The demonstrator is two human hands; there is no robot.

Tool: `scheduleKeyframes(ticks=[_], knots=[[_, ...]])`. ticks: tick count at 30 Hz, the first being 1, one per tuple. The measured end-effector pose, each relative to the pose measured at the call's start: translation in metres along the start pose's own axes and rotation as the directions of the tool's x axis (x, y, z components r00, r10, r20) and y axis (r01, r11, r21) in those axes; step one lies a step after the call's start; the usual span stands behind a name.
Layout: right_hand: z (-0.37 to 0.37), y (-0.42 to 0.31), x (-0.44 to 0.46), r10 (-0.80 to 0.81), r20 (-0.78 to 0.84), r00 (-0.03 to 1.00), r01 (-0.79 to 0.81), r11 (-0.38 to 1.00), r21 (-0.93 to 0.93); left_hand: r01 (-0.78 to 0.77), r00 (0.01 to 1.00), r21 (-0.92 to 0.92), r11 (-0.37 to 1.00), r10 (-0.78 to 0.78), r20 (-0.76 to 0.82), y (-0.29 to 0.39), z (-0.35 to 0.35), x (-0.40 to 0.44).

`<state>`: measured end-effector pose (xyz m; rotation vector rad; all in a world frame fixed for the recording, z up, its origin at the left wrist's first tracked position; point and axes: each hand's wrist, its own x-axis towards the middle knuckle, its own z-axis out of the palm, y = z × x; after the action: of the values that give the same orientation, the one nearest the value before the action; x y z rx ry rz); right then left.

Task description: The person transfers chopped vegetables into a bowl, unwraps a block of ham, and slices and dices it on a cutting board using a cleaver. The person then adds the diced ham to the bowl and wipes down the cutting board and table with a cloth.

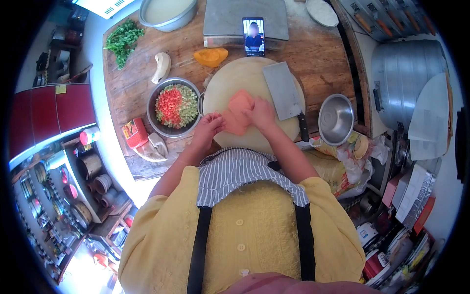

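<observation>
A head-worn camera looks down on two bare hands over a round board (pixel 264 139) on a wooden counter (pixel 320 61). Thin orange slices (pixel 236 122), overlapping, lie flat on the board's left half, directly before the person, probably so both hands meet them comfortably.

The left hand (pixel 209 125) has thumb and fingertips drawn together at the slices' left edge; whether it grips one is unclear. The right hand (pixel 261 113) rests its fingers on the slices' right side, seemingly steadying them, though a pinch cannot be ruled out.

A cleaver (pixel 284 90) lies flat on the board's right, its handle angled near and right past the rim, apparently leaving the middle free and the grip within reach. Left of the board, a bowl (pixel 178 133) of diced red and green pieces (pixel 172 104) stands close by, likely for easy reach. On the far side, a phone (pixel 253 36) stands upright against a scale (pixel 225 19), screen facing the person, presumably for viewing.
</observation>
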<state>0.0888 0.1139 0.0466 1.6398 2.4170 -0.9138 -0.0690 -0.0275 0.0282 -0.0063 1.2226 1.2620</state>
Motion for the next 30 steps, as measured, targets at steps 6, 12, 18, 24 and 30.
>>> scheduleKeyframes(ticks=[6, 12, 18, 24, 30], knots=[[0.012, 0.003, -0.015, -0.037, -0.015, 0.999, 0.04, 0.879, 0.475, 0.001, 1.0, 0.1, 0.995, 0.002, -0.029, 0.006, 0.012, -0.003], [0.012, -0.001, -0.031, -0.063, 0.169, 0.984, -0.145, 0.282, 0.948, 0.05, 0.997, 0.217, 0.975, -0.063, 0.054, 0.001, 0.009, 0.0], [0.016, 0.003, -0.033, -0.08, 0.237, 0.968, -0.218, 0.197, 0.956, 0.085, 0.996, 0.118, 0.989, -0.088, 0.02, 0.0, 0.008, -0.001], [0.021, 0.003, -0.034, -0.052, 0.21, 0.976, -0.198, 0.182, 0.963, 0.068, 0.996, 0.088, 0.994, -0.072, 0.044, 0.007, 0.011, -0.008], [0.023, 0.002, -0.036, -0.046, 0.157, 0.986, -0.142, 0.24, 0.96, 0.075, 0.996, 0.052, 0.996, -0.077, 0.051, 0.009, 0.014, -0.012]])
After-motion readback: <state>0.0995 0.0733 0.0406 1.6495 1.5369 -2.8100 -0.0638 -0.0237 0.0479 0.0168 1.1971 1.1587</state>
